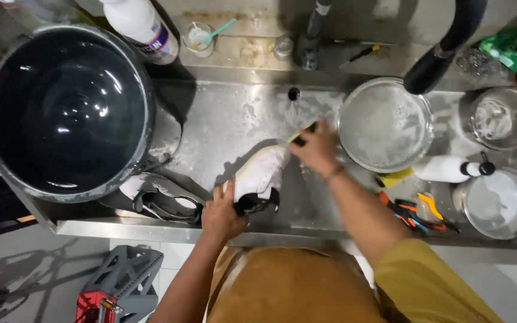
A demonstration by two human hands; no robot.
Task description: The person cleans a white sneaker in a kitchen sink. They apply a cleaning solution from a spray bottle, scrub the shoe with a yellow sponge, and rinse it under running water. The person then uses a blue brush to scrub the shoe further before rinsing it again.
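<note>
A white sneaker [262, 173] lies on the wet steel worktop [222, 119], toe pointing away from the person. The left hand [221, 214] is clenched around its dark heel end, steadying it. The right hand [316, 147] grips a yellow-handled brush [300, 134], pressed against the toe of the sneaker. A second shoe [157, 196] rests just left of the left hand, below a large black bucket [67, 110] of water. A basin of soapy water [384, 124] stands right of the right hand.
</note>
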